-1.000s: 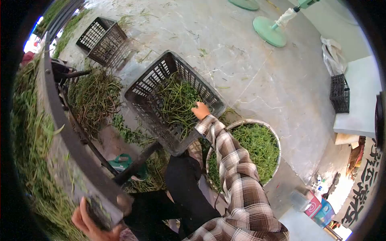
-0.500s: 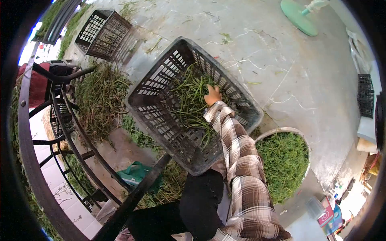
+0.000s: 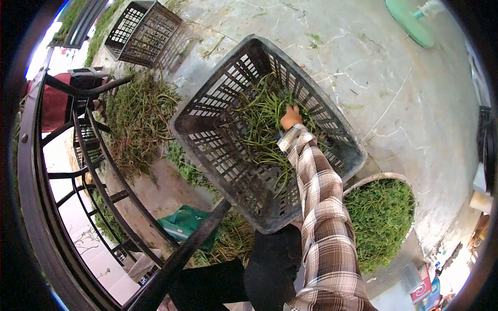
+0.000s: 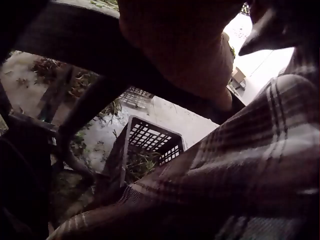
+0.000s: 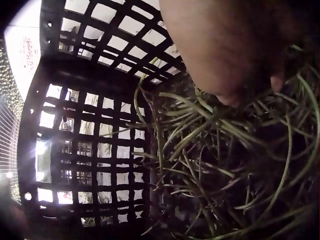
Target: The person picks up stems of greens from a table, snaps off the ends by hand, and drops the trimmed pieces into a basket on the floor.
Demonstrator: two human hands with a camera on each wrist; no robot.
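I see littered floor [image 3: 378, 111]. The left hand [image 4: 180, 55] has left head view. Right hand [image 3: 291, 118] among stems [image 3: 259, 114]; both grips I can't tell.

The head view is bright but fisheye-warped and black-cornered, glare burning at ten and four o'clock. Both wrist views are dim: the left hand [image 4: 182, 55] is deeply shadowed; in the right view, glare pierces the plastic crate [image 5: 77, 75] at eight o'clock.
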